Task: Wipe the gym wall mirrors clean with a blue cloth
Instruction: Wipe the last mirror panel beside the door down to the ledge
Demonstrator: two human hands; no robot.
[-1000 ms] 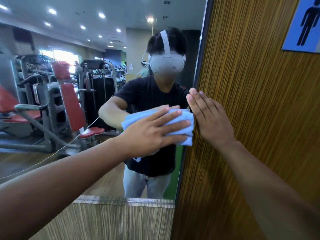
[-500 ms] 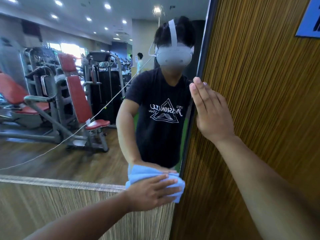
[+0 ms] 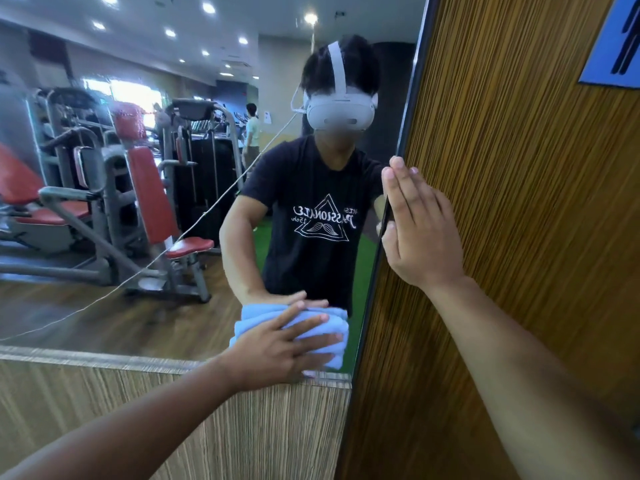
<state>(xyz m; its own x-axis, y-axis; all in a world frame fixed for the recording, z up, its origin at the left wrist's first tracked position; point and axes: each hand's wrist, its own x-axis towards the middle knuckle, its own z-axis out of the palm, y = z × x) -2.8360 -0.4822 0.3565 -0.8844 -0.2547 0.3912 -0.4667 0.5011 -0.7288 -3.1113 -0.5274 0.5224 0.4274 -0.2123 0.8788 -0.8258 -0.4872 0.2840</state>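
The wall mirror (image 3: 104, 306) fills the left half of the view and reflects the gym and me. A folded blue cloth (image 3: 329, 329) lies flat against the glass in its lower right corner. My left hand (image 3: 280, 348) presses the cloth onto the mirror with spread, straight fingers. My right hand (image 3: 420, 230) rests flat on the wooden panel (image 3: 519, 202) right beside the mirror's dark right edge, fingers straight and pointing up.
A pale striped wooden ledge (image 3: 173, 410) runs under the mirror's bottom edge. A blue sign (image 3: 616, 43) with a dark figure hangs at the upper right of the panel. Red-padded gym machines and a distant person show only as reflections.
My left hand slid the cloth down from mid-height to the mirror's bottom right corner, then shifted slightly along that corner. My right hand stayed flat on the panel.
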